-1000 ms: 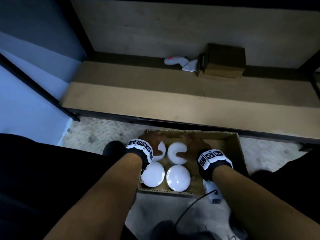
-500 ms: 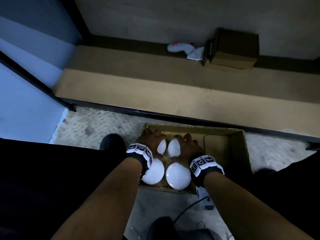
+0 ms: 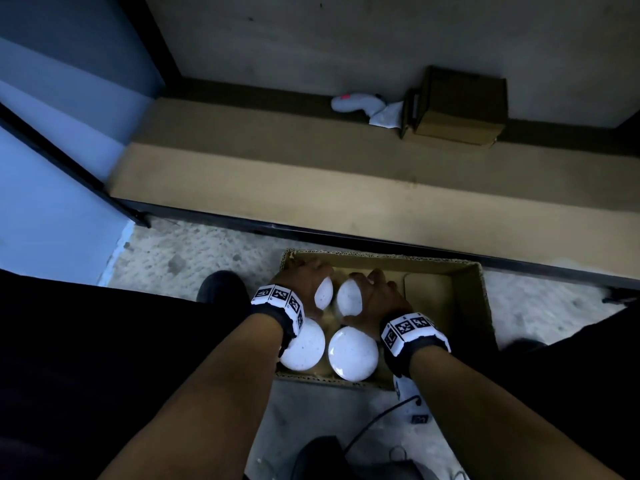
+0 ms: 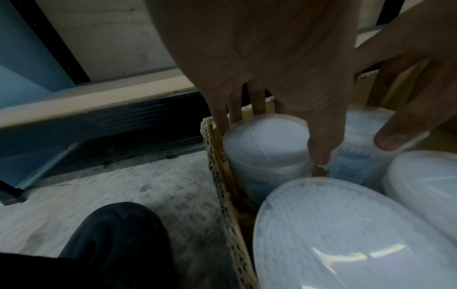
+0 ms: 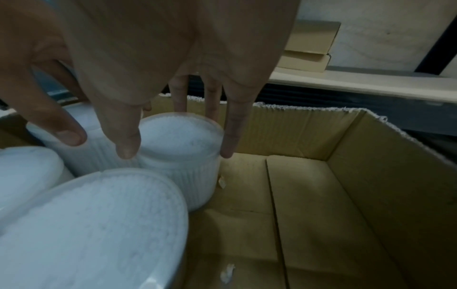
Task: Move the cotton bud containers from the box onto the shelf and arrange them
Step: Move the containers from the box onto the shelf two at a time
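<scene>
Closing down since a moment ago, the left hand [image 3: 304, 289] and right hand [image 3: 379, 299] are each clamping a grip on 1 far container [image 3: 349, 295] at the box's [image 3: 481, 306] 11 o'clock corner; lifting toward the shelf [image 3: 311, 188] likely follows.

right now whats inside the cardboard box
Four round white tubs of cotton buds fill the left side of the box; the right side is bare cardboard. Each hand covers a far tub: left hand, right hand. Under the tubs is hidden.
</scene>
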`<move>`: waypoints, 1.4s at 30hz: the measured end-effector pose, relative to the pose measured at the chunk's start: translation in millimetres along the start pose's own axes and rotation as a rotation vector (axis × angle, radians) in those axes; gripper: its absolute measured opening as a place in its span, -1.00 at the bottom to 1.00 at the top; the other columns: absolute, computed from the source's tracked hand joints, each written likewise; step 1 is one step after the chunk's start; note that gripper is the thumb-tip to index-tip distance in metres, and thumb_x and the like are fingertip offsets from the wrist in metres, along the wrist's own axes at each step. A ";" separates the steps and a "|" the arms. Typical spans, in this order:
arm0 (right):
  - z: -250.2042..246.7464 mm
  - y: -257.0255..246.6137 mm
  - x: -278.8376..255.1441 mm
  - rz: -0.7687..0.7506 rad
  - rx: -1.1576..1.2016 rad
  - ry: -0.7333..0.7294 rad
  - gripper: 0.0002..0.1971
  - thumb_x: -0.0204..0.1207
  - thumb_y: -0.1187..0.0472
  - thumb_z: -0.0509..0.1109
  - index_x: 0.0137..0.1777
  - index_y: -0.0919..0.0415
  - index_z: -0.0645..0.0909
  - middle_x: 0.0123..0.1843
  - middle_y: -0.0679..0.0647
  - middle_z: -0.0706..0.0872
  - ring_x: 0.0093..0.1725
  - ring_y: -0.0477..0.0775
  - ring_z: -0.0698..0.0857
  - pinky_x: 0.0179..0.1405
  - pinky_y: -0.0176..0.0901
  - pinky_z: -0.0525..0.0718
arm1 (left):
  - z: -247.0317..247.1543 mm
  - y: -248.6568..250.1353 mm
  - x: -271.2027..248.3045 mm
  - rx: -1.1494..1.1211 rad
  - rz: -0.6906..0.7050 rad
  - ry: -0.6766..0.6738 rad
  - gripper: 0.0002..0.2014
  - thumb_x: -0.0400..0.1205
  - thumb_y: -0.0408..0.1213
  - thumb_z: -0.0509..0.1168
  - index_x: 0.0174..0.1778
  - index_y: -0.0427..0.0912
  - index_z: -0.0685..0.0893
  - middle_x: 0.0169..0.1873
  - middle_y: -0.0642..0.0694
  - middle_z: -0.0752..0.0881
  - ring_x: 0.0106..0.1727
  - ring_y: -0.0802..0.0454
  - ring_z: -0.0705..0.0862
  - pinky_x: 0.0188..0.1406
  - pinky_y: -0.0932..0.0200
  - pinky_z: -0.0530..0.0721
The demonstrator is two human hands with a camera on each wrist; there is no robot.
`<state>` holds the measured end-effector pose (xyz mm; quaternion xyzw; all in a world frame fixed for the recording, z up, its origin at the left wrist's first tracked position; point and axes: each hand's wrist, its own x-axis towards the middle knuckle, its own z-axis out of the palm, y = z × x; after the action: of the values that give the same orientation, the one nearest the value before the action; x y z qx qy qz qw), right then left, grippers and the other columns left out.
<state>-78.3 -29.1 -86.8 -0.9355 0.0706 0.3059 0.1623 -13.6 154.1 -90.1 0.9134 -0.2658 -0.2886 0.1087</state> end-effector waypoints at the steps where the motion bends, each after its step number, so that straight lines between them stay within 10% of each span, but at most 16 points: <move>1: -2.5 1.0 -0.7 0.000 0.006 -0.003 -0.08 0.30 -0.27 0.50 0.61 -0.19 0.13 0.60 0.09 0.17 0.47 0.34 0.36 0.28 0.22 0.60 | -1.2 0.2 -0.5 -0.008 0.010 0.009 -0.22 0.37 0.11 0.51 0.50 0.18 0.36 0.53 0.06 0.36 0.43 -0.09 0.55 0.31 -0.07 0.62; 12: -62.6 4.7 -47.6 -0.056 0.093 0.172 -0.17 0.24 -0.24 0.52 0.52 -0.14 0.33 0.45 0.13 0.37 0.42 0.32 0.53 0.37 0.13 0.55 | -47.6 39.8 -17.3 0.161 0.104 0.125 -0.42 0.25 0.09 0.45 0.19 0.08 0.52 0.14 -0.01 0.50 0.07 -0.14 0.66 0.00 -0.05 0.70; 42: -277.2 -12.0 -235.8 -0.203 -0.143 0.595 -0.07 0.04 -0.46 0.39 0.52 -0.37 0.32 0.41 0.00 0.45 0.46 0.22 0.44 0.41 0.17 0.53 | -285.1 170.4 -140.2 0.415 0.433 0.493 -0.27 0.19 0.27 0.30 0.28 0.06 0.56 0.12 0.06 0.64 0.10 -0.02 0.65 0.06 0.00 0.68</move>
<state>-112.6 -106.3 267.5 -0.9951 -0.0003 0.0055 0.0982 -15.9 101.6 266.6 0.8805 -0.4714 0.0291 0.0405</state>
